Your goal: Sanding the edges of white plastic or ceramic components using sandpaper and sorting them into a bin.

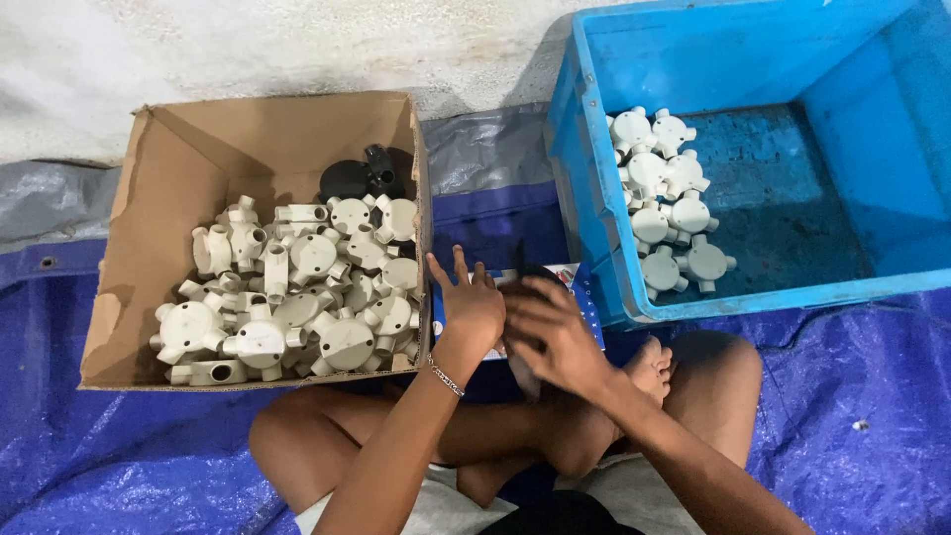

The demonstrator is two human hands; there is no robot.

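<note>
Dark and blurred, a small object (522, 272) sits between the two hands just above the crossed legs; what it is cannot be told. The left hand (468, 302) has its fingers spread wide and straight, closed on nothing. The right hand (555, 332) is curled loosely over the dark thing, and whether it grips it I cannot tell. Judging from this, the work would go best with both palms squared on the piece and the fingers settled before any pressure.

Just left of the left fingertips stands a cardboard box (149, 198), heaped with cream plastic junction fittings (297, 287) and one black fitting (362, 176) at its far side. Beyond the right fingers, further off, a blue crate (594, 149) holds a smaller cluster of white fittings (666, 198) against its near-left wall.
</note>
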